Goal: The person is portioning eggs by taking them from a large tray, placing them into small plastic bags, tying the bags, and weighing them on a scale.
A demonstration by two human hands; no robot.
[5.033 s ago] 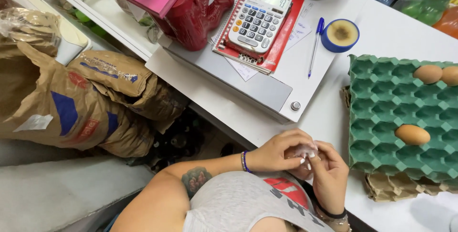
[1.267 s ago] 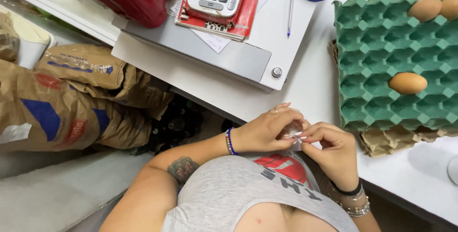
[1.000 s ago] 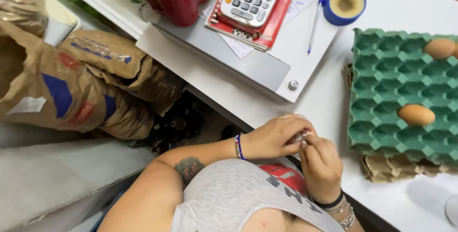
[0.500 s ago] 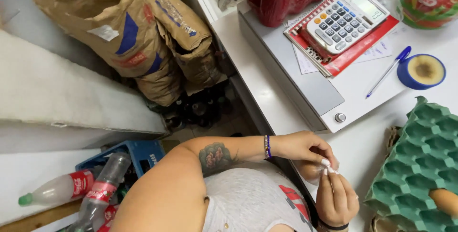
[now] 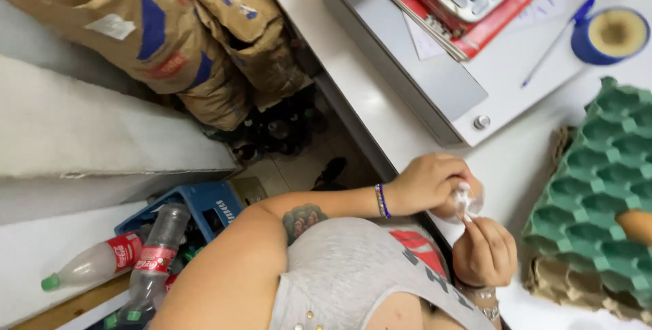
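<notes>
Left hand (image 5: 428, 184) is closed around a small clear plastic wrap (image 5: 467, 201), pinning it steady; right hand (image 5: 483, 252) pinches its lower end with fingertips. Both work low at the white counter (image 5: 523, 160) edge, close to the body. Green egg tray (image 5: 598, 187) crowds the right; open room only toward the grey cash box (image 5: 435, 79).

Hands (image 5: 458, 218) moved right toward green egg tray (image 5: 598, 187); eggs mostly out of view.
</notes>
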